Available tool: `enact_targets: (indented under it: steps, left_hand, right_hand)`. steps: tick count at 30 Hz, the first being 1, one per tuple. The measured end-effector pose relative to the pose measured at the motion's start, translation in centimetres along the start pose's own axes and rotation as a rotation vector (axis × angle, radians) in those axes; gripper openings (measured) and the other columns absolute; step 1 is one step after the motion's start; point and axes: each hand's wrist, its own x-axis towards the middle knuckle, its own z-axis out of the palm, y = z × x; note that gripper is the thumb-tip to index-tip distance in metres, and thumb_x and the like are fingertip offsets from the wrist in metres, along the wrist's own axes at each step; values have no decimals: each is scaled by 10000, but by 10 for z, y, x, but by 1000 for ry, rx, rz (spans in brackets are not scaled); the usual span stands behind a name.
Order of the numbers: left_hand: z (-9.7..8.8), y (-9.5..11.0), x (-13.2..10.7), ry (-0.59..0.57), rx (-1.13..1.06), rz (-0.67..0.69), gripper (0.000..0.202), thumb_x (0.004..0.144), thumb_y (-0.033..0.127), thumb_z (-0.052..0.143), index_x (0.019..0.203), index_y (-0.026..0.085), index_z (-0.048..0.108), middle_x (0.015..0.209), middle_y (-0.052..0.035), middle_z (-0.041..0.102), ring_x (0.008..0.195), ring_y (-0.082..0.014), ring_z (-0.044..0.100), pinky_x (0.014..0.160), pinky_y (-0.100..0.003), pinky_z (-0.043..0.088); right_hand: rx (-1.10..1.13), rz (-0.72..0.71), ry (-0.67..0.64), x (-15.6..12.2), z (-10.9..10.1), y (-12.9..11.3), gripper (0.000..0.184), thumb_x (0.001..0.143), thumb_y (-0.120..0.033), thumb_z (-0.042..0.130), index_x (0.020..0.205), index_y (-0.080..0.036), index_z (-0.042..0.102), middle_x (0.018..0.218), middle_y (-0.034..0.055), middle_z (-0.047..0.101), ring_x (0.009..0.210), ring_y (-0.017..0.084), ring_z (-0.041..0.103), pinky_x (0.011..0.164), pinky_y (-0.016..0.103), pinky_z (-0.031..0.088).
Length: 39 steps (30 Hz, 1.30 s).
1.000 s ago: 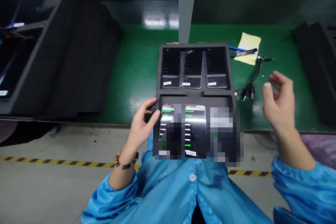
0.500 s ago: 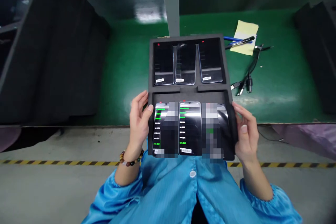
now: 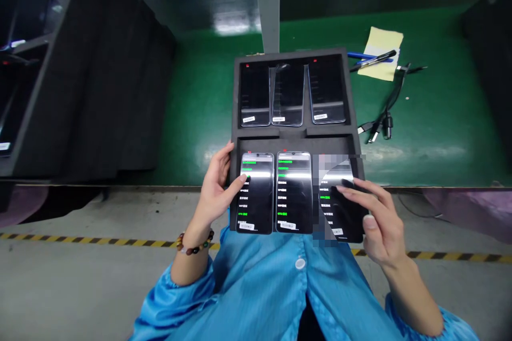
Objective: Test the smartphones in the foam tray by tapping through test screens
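A black foam tray (image 3: 294, 132) carries several smartphones in two rows and overhangs the bench's front edge. My left hand (image 3: 216, 186) grips its left side, fingers behind the edge and thumb over the screen of the left front phone (image 3: 258, 194). My right hand (image 3: 382, 218) has its fingers stretched out, the fingertips at the screen of the right front phone (image 3: 336, 205), which is partly blurred out. Between them lies the middle front phone (image 3: 294, 192), lit with a list in green and white. The back-row phones, such as the middle back phone (image 3: 287, 93), have dark screens.
Stacked black foam trays (image 3: 100, 85) stand at the left, with more dark foam (image 3: 486, 64) at the right edge. Pens (image 3: 378, 59) lie on a yellow paper (image 3: 382, 37) beside short black cables (image 3: 388, 106) on the green bench (image 3: 436, 138). A grey post (image 3: 266, 5) rises behind the tray.
My right hand has left the tray's right side and moved over the right front phone. My left thumb has shifted from the tray's edge onto the left phone's screen.
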Motion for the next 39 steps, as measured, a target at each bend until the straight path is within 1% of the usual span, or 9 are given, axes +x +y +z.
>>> enact_targets:
  steps: [8,15,21,25,27,30,33,36,39]
  left_hand:
    - [-4,-8,-3,-34,-33,17,743,1011,408,738,1657,326,379,1797,-117,330,1668,-315,352,1392,-565,306]
    - [-20,2,-15,-218,59,8,782,1033,381,703,1712,378,315,1870,-56,82,1729,-337,140,1410,-597,217]
    - [-27,8,-22,-299,165,35,909,981,393,774,1734,375,265,1872,-65,2,1736,-366,34,1400,-646,189]
    - [-25,7,-24,-293,203,63,936,956,383,804,1728,370,276,1871,-76,-12,1734,-390,16,1390,-681,172]
    - [-24,5,-25,-267,182,53,911,964,385,795,1723,376,292,1871,-78,15,1732,-397,43,1385,-683,198]
    - [-20,4,-24,-191,86,3,832,1000,402,751,1710,394,316,1860,-85,130,1710,-372,217,1377,-619,297]
    - [-13,6,-17,-63,19,-55,706,1047,426,686,1679,379,374,1779,-100,367,1623,-317,426,1323,-540,423]
    - [-6,5,-3,50,27,-128,647,1036,494,696,1620,325,474,1629,-126,562,1492,-300,573,1239,-514,504]
    - [-4,4,13,191,5,-230,710,977,562,757,1589,288,522,1405,-138,711,1268,-282,718,1124,-487,579]
  right_hand:
    - [-120,-29,-86,5,-6,-17,477,1055,-246,442,1487,-322,630,1421,51,745,1484,349,537,1183,605,386]
    - [-232,-194,-382,10,5,-47,587,1013,-234,532,1591,-341,529,1528,-24,693,1538,326,492,1231,569,279]
    - [-148,-36,-167,11,-8,-40,543,1037,-307,465,1550,-429,591,1459,-17,730,1470,411,547,1187,679,328]
    - [-106,124,11,11,-12,-31,508,1056,-362,469,1527,-482,616,1480,-29,705,1571,424,437,1267,730,317]
    - [-94,208,110,10,-11,-23,499,1064,-406,491,1546,-485,591,1554,-33,651,1606,407,395,1312,721,289]
    - [-32,417,194,9,-8,-10,510,1079,-496,504,1581,-416,553,1589,32,618,1479,396,560,1248,713,405]
    - [-49,602,146,11,-6,0,534,1082,-595,493,1531,-331,611,1466,92,704,1294,361,694,1109,635,554]
    - [-111,680,84,19,-5,9,553,1055,-662,526,1448,-312,696,1404,96,750,1297,358,701,1100,579,574]
    - [2,707,67,31,-5,19,545,1013,-689,596,1366,-303,750,1359,79,779,1269,346,722,1091,528,596]
